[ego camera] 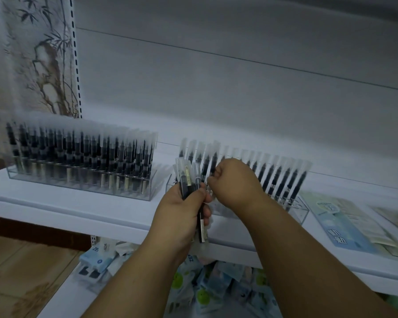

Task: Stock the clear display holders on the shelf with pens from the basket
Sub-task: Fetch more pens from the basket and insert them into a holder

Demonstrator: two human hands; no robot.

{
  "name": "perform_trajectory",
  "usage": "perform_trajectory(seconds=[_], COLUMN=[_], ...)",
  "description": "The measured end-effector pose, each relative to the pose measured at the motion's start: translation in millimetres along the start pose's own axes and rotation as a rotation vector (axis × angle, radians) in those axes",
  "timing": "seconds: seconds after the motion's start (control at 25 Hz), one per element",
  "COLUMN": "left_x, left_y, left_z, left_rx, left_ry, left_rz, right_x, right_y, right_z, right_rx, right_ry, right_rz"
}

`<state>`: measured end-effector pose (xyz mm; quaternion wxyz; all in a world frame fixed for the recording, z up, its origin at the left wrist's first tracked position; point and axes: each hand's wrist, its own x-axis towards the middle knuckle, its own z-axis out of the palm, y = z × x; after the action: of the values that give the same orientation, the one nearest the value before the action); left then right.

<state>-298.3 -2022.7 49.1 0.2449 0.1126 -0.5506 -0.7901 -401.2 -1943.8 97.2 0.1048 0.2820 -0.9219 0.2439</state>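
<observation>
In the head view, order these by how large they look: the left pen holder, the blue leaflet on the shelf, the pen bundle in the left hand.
1. Left pen holder
2. Blue leaflet
3. Pen bundle, though nearer the camera

My right hand covers the front left corner of the right display holder, so I can't tell what its curled fingers pinch. Left of it, the full holder blurs; its pen labels are unreadable.

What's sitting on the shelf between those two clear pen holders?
Nothing: the head view shows bare white shelf between the full left holder and the right holder.
</observation>
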Motion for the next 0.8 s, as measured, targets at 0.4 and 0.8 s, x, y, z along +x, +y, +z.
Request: perform_trajectory(seconds=[0.4, 0.8], left_x=[2, -5], left_y=[3, 14], left_z=[-6, 1], left_rx=[-0.049, -0.029], left_ry=[0.026, -0.069], left_rz=[-0.032, -0.052], right_x=[2, -36], right_y=[-1, -14], right_z=[-1, -26], right_rx=[0.051, 0.833], right_ry=[0.034, -0.268], right_rz=[0.062, 0.119])
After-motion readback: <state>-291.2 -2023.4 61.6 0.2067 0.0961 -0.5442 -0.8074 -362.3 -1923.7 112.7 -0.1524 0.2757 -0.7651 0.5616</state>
